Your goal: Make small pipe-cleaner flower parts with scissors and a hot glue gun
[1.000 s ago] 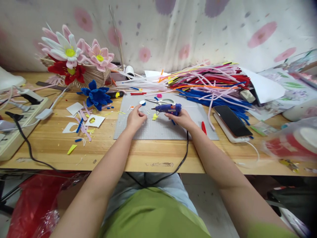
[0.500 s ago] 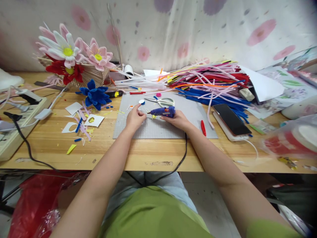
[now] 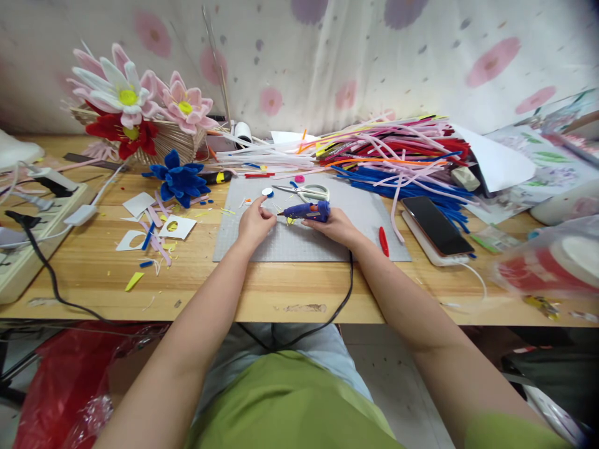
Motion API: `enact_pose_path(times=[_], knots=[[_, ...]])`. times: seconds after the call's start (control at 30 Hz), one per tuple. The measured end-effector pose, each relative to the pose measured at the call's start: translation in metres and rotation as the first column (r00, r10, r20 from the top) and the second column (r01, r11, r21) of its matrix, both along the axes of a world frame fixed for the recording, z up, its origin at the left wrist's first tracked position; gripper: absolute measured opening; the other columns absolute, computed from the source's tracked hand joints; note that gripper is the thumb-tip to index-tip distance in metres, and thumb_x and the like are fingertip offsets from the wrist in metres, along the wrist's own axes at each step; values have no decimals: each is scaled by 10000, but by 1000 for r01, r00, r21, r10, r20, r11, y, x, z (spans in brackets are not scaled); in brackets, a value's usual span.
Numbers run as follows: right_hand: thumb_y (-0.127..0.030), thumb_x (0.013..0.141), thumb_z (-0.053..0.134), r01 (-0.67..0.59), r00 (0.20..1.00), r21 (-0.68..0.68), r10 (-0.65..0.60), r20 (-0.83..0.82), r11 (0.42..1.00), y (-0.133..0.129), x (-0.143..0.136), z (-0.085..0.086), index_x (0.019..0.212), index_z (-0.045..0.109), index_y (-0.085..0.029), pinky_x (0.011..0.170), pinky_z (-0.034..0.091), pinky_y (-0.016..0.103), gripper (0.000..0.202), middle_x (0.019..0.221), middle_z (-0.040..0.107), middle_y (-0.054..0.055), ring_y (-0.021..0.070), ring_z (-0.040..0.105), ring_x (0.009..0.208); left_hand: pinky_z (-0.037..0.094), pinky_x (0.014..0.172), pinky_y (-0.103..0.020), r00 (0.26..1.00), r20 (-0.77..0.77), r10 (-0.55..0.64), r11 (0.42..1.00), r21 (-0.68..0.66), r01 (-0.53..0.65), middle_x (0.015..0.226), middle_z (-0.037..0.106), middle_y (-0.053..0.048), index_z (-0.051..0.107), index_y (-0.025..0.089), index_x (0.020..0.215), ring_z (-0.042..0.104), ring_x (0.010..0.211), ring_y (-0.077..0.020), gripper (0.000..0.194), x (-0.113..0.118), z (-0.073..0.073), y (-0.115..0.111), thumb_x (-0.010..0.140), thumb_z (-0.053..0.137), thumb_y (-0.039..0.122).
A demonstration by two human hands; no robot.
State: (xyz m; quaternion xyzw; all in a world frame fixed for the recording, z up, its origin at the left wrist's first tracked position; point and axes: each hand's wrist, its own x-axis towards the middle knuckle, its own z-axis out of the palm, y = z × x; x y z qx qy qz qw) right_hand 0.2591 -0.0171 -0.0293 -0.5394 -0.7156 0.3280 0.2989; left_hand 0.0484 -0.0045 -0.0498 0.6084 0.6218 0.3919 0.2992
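My right hand (image 3: 334, 226) is wrapped round a blue hot glue gun (image 3: 309, 212), whose nozzle points left, close to the thumb of my left hand (image 3: 256, 222). The left fingers are bent together over the grey cutting mat (image 3: 243, 249); whatever they pinch is too small or hidden to name. Just beyond their tips shows a small white disc (image 3: 267, 191) with blue beside it. Scissors with pale handles (image 3: 314, 192) lie open behind the glue gun. A yellow bit (image 3: 290, 221) shows under its barrel.
Pipe cleaners (image 3: 393, 149) are heaped along the back. A blue flower (image 3: 178, 179) and paper scraps (image 3: 178, 227) lie to the left, near a power strip (image 3: 42, 243). On the right are a red pen-like piece (image 3: 384, 241), a phone (image 3: 437, 224) and a bagged cup (image 3: 552, 262).
Almost nothing differs. Both hands and the glue gun hold nearly the same place, with only a very slight shift.
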Motion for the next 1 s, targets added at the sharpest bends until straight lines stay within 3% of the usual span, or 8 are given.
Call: enact_pose_path(times=[0.67, 1.0], knots=[[-490, 711, 630, -24, 1000, 61, 24, 3, 998, 3, 4, -4, 988, 684, -156, 703, 455, 273, 438, 845, 691, 47, 173, 596, 770, 472, 726, -257, 1000, -1, 10, 1000, -17, -10, 759, 664, 2, 490, 184, 1288, 609, 727, -137, 672, 0, 1, -1, 630, 625, 155], [-483, 687, 645, -32, 999, 7, 32, -28, 999, -1, 0, 2, 990, 678, -157, 672, 447, 269, 446, 791, 673, 38, 180, 590, 767, 475, 713, -255, 1000, 14, 21, 999, -34, -21, 748, 659, 7, 489, 191, 1288, 606, 701, -131, 682, 1, 2, -1, 621, 626, 148]])
